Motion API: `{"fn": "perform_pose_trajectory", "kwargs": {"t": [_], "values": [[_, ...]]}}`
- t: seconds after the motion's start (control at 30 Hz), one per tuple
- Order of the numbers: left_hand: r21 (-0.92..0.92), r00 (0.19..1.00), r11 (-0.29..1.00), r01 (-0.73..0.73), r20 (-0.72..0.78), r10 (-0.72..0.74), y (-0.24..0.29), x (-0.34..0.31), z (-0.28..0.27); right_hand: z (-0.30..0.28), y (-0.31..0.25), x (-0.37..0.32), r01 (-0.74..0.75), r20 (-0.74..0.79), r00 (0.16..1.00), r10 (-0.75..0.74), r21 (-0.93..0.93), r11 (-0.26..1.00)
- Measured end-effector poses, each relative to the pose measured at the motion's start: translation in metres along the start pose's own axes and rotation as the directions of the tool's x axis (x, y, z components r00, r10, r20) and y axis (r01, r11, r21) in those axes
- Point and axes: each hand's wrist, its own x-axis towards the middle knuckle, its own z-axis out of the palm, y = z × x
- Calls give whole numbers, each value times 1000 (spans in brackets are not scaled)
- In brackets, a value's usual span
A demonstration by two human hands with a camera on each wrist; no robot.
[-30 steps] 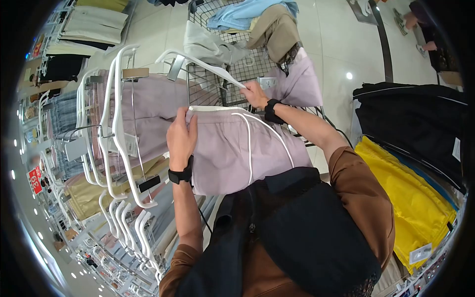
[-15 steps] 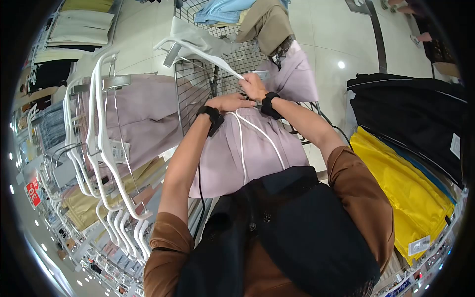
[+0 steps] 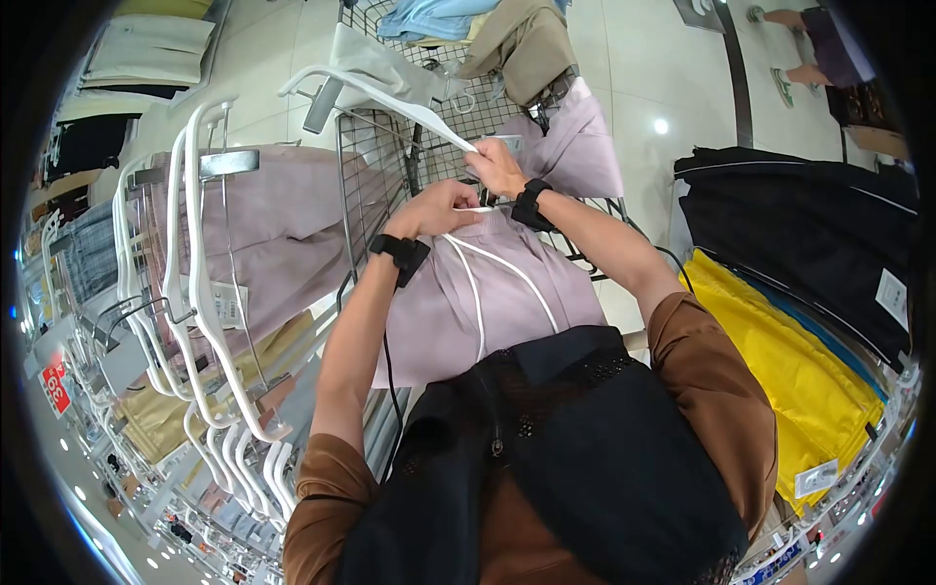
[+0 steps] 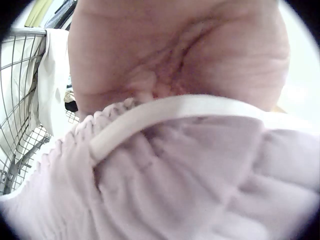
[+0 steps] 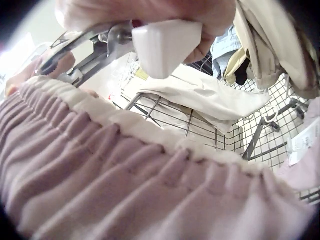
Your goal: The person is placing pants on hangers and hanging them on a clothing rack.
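Note:
My right hand [image 3: 497,168] grips one end of a white hanger [image 3: 409,105], whose far end with its metal clip points up and left. Below it hang lilac drawstring shorts [image 3: 497,283] with a gathered waistband and a white cord. At that waistband, my left hand [image 3: 437,209] pinches the upper edge, close beside the right hand. The right wrist view shows the hanger's near metal clip [image 5: 95,60] just above the waistband, with left fingertips by it. In the left wrist view, the palm covers the fingers. My black vest hides the shorts' lower part.
A wire cart [image 3: 375,161] ahead holds pale, blue and tan clothes, with a lilac garment [image 3: 575,146] over its side. Rails of white hangers [image 3: 200,273] and lilac garments stand left. Folded black [image 3: 799,234] and yellow clothes [image 3: 770,380] lie right. A passer-by's legs [image 3: 795,78] show far right.
My left hand has left the waistband's left corner and moved right, up beside the right hand, now with its fingers curled at the waistband. The right hand keeps its hold on the hanger.

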Motion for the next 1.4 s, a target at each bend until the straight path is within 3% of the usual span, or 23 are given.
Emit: {"fn": "perform_pose_trajectory", "kwargs": {"t": [0.13,0.2,0.3,0.5,0.73,0.83,0.9,0.93,1.0,1.13,1.2,1.4], "values": [[9,988,998,-61,-138,62,8,-12,7,1,-9,4,50,-14,999,-50,46,998],[58,948,989,-135,-282,146,14,-17,9,0,-15,5,64,1,998,-64,59,996],[89,914,994,-61,-396,91,17,-22,11,-1,-23,6,80,38,996,-82,35,996],[79,836,995,-58,-541,92,23,-24,17,-4,-32,14,161,112,981,-159,-11,987],[103,796,992,-73,-593,120,21,-21,16,-7,-44,20,155,150,977,-153,-2,988],[49,835,999,14,-551,15,26,-19,12,-8,-46,21,214,167,964,-206,-29,976],[14,883,985,171,-445,-147,32,-18,8,-4,-46,21,313,168,938,-302,-43,949],[15,882,985,170,-447,-146,31,-17,8,-3,-47,20,316,168,937,-305,-43,948],[301,913,921,249,-390,-120,31,-17,9,0,-49,18,305,166,941,-296,-26,952],[316,926,915,250,-354,-131,26,-18,13,2,-48,16,268,159,952,-263,-12,963],[325,868,927,186,-497,0,25,-22,20,1,-46,16,297,141,946,-291,-28,954],[303,840,943,134,-540,54,29,-22,27,-5,-49,13,348,151,929,-339,-37,937]]}}
